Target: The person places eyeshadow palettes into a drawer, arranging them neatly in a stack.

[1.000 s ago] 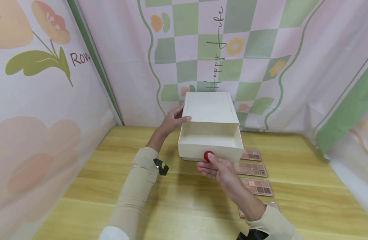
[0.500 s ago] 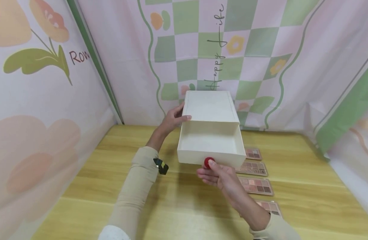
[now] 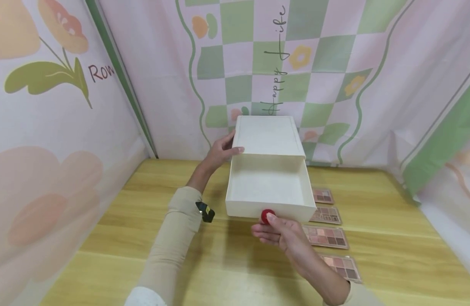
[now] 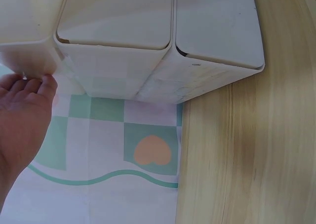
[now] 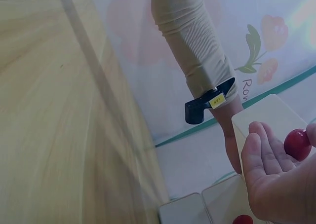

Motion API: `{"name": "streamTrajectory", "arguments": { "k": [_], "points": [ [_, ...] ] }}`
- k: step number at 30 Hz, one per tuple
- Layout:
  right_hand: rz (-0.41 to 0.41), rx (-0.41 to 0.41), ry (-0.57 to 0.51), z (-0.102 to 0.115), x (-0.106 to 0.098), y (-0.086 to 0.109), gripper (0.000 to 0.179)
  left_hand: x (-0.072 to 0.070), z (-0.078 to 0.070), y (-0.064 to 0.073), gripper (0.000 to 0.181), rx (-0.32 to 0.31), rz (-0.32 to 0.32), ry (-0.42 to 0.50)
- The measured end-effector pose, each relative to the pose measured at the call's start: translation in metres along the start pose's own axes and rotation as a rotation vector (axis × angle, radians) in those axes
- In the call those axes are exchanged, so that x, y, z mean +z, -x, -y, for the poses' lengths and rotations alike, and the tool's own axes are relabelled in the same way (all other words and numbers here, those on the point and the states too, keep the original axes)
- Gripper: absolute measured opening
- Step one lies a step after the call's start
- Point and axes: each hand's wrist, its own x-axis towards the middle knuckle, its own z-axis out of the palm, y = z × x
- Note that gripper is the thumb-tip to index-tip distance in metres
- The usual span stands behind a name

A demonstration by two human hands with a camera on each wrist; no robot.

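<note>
A white drawer cabinet stands on the table, its top drawer pulled well out. The inside of that drawer shows bare. My right hand pinches the red round drawer knob with the thumb, the other fingers extended below it. In the right wrist view the pinched knob is partly covered by the thumb. My left hand rests against the cabinet's left side, thumb on the top front edge. The left wrist view has the left fingertips touching the cabinet wall, beside its lower tiers.
Several eyeshadow palettes lie in a column on the wooden table, right of the cabinet and partly behind my right arm. A second red knob sits on a lower drawer. A patterned curtain hangs close behind the cabinet.
My right hand has drawn the top drawer further out toward me, so more of its inside shows. My left hand has stayed on the cabinet's side.
</note>
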Motion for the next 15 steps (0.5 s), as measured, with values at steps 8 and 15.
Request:
{"name": "streamTrajectory", "arguments": {
  "k": [8, 15],
  "points": [
    [0.038, -0.031, 0.018, -0.0008, -0.0029, 0.0017, 0.031, -0.0008, 0.0009, -0.0001, 0.082, 0.004, 0.017, 0.004],
    [0.057, -0.039, 0.132, 0.0005, -0.0076, 0.0033, 0.042, -0.0006, 0.0007, 0.0002, 0.082, 0.009, 0.014, -0.007]
  ]
}}
